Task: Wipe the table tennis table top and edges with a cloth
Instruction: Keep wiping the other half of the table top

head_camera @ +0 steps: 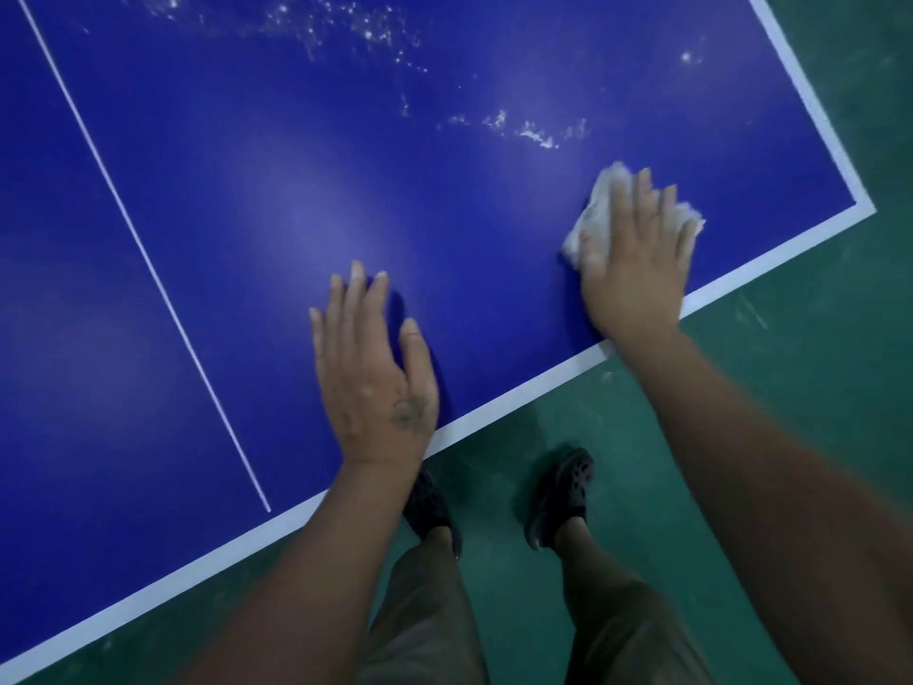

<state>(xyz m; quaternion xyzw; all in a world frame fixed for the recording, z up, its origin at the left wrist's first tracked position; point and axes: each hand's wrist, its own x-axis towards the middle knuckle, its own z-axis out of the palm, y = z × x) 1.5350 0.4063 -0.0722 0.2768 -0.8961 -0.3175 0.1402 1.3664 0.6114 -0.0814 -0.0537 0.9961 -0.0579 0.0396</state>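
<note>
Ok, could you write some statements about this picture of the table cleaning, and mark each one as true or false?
1. The right hand presses a crumpled white cloth onto the blue table tennis table top. True.
2. The left hand grips a second cloth. False: it lies flat on the table top with straight fingers and holds nothing.
3. White specks lie on the blue surface beyond the cloth. True.
4. The ground under the table is red. False: the floor is green.
5. The cloth lies on the thin white centre line. False: it is near the table's corner, close to the white edge band.
</note>
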